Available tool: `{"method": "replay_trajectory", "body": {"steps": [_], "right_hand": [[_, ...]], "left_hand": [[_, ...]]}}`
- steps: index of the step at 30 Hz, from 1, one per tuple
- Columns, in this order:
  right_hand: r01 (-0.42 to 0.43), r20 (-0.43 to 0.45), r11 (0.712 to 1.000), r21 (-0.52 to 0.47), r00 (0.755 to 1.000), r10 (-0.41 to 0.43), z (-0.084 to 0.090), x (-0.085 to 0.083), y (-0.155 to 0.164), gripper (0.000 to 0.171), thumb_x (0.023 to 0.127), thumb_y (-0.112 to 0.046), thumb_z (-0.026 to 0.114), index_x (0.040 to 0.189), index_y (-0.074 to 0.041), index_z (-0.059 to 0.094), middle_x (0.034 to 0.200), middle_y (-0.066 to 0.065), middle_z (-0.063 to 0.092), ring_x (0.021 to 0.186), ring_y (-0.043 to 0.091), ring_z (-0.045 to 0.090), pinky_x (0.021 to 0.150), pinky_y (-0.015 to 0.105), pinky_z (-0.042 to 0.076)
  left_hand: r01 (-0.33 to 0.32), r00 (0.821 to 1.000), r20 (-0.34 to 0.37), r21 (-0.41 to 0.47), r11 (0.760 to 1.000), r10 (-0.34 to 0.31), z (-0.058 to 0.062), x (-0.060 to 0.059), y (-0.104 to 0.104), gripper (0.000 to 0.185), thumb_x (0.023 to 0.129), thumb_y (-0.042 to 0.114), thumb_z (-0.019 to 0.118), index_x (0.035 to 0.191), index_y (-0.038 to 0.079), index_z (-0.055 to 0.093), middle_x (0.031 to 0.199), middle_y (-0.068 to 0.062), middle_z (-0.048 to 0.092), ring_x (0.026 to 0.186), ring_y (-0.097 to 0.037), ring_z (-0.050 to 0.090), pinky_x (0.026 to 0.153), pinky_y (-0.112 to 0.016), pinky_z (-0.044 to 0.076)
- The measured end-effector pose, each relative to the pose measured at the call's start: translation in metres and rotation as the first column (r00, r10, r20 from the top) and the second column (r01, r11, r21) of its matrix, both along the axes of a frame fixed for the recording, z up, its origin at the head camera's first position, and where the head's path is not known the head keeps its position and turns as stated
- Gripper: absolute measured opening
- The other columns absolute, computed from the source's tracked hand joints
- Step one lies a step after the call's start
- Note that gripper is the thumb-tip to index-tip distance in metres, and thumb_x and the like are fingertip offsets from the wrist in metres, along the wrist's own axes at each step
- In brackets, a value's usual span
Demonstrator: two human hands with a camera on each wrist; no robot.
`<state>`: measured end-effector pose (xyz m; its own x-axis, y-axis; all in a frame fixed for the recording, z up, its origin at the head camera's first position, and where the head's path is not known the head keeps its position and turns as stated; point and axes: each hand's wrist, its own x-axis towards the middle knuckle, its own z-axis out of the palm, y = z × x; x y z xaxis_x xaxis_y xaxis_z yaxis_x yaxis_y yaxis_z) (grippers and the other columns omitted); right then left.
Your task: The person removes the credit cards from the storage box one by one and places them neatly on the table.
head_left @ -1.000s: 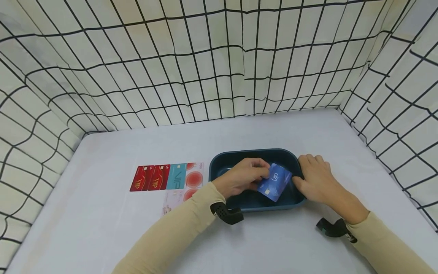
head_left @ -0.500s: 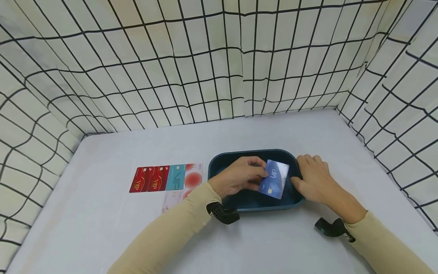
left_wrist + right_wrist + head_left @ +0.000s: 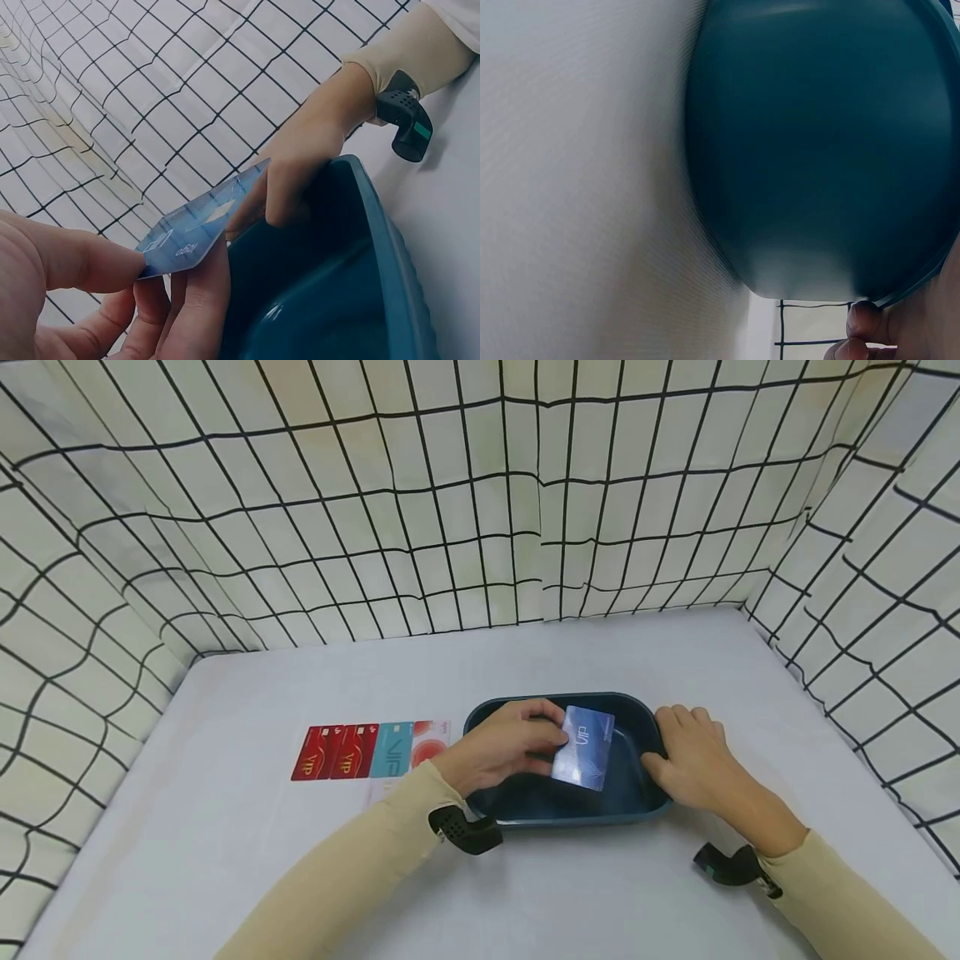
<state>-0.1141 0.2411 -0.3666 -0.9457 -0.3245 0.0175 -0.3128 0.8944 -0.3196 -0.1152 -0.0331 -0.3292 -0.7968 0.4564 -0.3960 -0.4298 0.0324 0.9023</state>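
Observation:
My left hand point(image 3: 498, 747) pinches a blue VIP card point(image 3: 585, 747) over the tray, thumb on its upper face and fingers beneath, as the left wrist view shows. The printed face of the card point(image 3: 199, 232) is turned up and tilted. Below it lies the dark blue-green rectangular tray point(image 3: 570, 821) on the white table. My right hand point(image 3: 693, 760) grips the tray's right end, its thumb over the rim and the other fingers outside. In the right wrist view the smooth outer wall of the tray point(image 3: 817, 150) fills much of the frame, with fingertips at its lower edge.
Left of the tray lie two red VIP cards point(image 3: 315, 753), a teal card point(image 3: 391, 747) and a white card with red circles point(image 3: 430, 745) in a row. A pale pink card point(image 3: 381, 788) is mostly hidden by my left sleeve. Black-lined white walls point(image 3: 465, 527) enclose the table.
My left hand has moved a little left with the blue card, which has turned and tilted in the fingers. The right hand stays on the tray's end.

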Motion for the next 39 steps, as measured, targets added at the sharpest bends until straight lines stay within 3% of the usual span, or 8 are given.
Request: {"method": "replay_trajectory", "body": {"steps": [13,24,32,39], "right_hand": [[-0.004,0.006,1.000,-0.002,1.000,0.004,0.000,0.001,0.000,0.028,0.089,-0.022,0.057,0.106,0.000,0.053,0.092,0.011,0.052,0.086,0.029,0.038,0.071,0.038,0.026],[0.004,0.013,1.000,0.000,1.000,-0.004,0.000,0.001,-0.001,0.025,0.090,-0.021,0.056,0.103,-0.001,0.053,0.091,0.011,0.051,0.086,0.030,0.038,0.072,0.039,0.025],[-0.003,0.012,1.000,-0.007,1.000,0.003,-0.002,0.000,-0.001,0.022,0.090,-0.021,0.056,0.102,-0.002,0.053,0.092,0.011,0.052,0.086,0.030,0.038,0.072,0.039,0.025],[-0.007,0.005,1.000,-0.006,1.000,0.007,-0.002,0.000,0.000,0.020,0.089,-0.020,0.055,0.099,-0.003,0.052,0.090,0.010,0.050,0.084,0.029,0.037,0.070,0.038,0.025]], "left_hand": [[-0.030,0.999,-0.029,-0.018,0.999,0.030,0.006,0.002,-0.033,0.016,0.098,0.011,0.060,0.114,0.012,0.056,0.121,-0.008,0.057,0.103,-0.024,0.064,0.083,-0.033,0.061],[-0.101,0.994,-0.049,-0.057,0.993,0.099,0.014,0.008,-0.065,0.018,0.097,0.014,0.061,0.115,0.014,0.057,0.130,-0.009,0.055,0.110,-0.027,0.061,0.090,-0.034,0.060],[-0.098,0.995,-0.029,-0.091,0.991,0.096,0.012,0.010,-0.090,0.029,0.097,0.016,0.063,0.124,0.014,0.054,0.142,-0.013,0.051,0.126,-0.031,0.053,0.089,-0.030,0.061],[-0.085,0.996,-0.051,-0.191,0.978,0.077,0.010,0.014,-0.113,0.032,0.099,0.020,0.062,0.129,0.015,0.053,0.146,-0.016,0.051,0.128,-0.035,0.058,0.096,-0.040,0.061]]}}
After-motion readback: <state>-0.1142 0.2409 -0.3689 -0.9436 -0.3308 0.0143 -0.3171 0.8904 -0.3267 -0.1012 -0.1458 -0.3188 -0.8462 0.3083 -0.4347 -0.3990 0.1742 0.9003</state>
